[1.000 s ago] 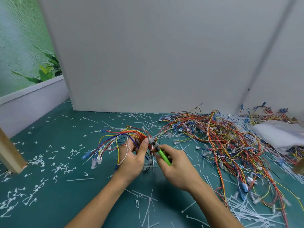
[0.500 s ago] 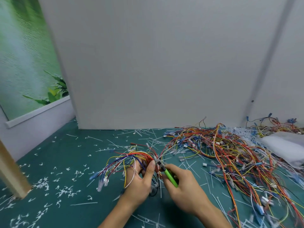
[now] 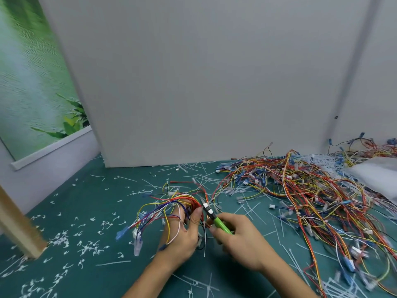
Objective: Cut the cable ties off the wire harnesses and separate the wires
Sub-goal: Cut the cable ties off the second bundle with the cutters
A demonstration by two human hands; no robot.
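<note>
Left hand (image 3: pixel 182 237) grips the wire harness (image 3: pixel 171 206) just above the desk (image 3: pixel 90 211); right hand (image 3: pixel 242 239) clenches green-handled cutters (image 3: pixel 216 218), tip at the bundle. Loose wire pile (image 3: pixel 300 190) right.

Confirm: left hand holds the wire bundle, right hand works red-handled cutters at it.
Wrong on one point: the head view shows the cutters in the right hand have a green handle, not red. The left hand does hold the wire bundle.
</note>
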